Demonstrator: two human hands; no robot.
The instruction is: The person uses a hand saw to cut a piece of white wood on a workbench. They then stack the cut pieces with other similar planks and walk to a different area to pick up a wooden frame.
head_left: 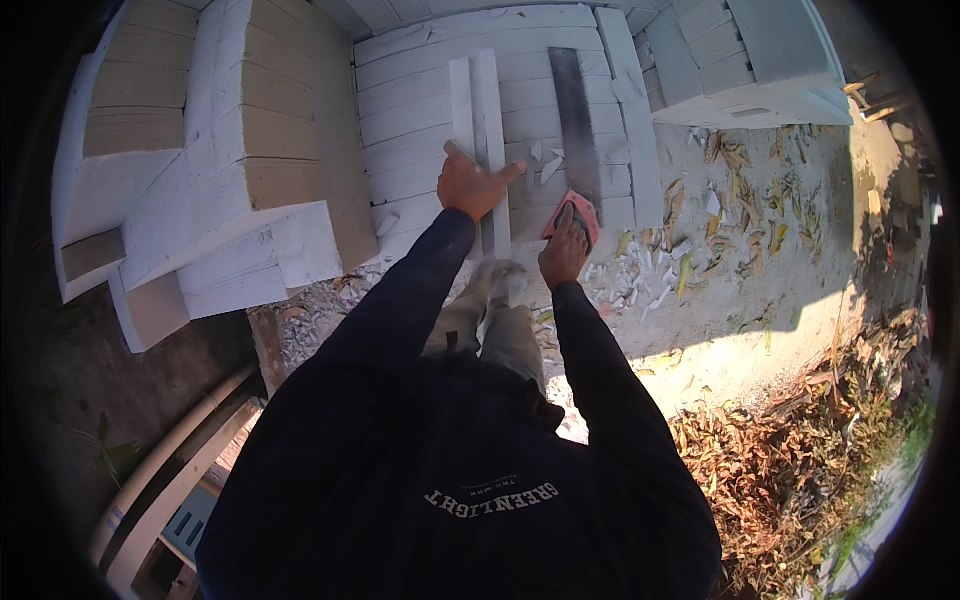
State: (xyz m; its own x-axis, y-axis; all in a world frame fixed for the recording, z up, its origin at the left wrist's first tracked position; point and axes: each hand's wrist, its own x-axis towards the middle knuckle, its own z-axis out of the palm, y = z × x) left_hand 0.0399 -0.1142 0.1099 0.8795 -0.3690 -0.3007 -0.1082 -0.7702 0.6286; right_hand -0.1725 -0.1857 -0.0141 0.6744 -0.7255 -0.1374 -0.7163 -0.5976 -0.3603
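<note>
A pair of long white strips (490, 110), with a dark gap between them, runs away from me over a white plank-like surface (410, 110). My left hand (475, 185) rests across the strips, its thumb stretched out to the right and its fingers apart. To the right lies a long dark grey strip (572, 110), flat on the same surface. At its near end my right hand (565, 248) grips a pink block (592, 215) with a dark middle; the fingers lie over its top. What its underside touches is hidden. Small white fragments (550, 168) are scattered between the strips.
Stacked white blocks (285, 130) rise at the left, with more white blocks (730, 50) at the far right. Broken white chips (640, 280) and leaves cover the ground near my feet. Dry brown leaves (770, 500) heap at the lower right. A pale pipe (165, 465) runs at the lower left.
</note>
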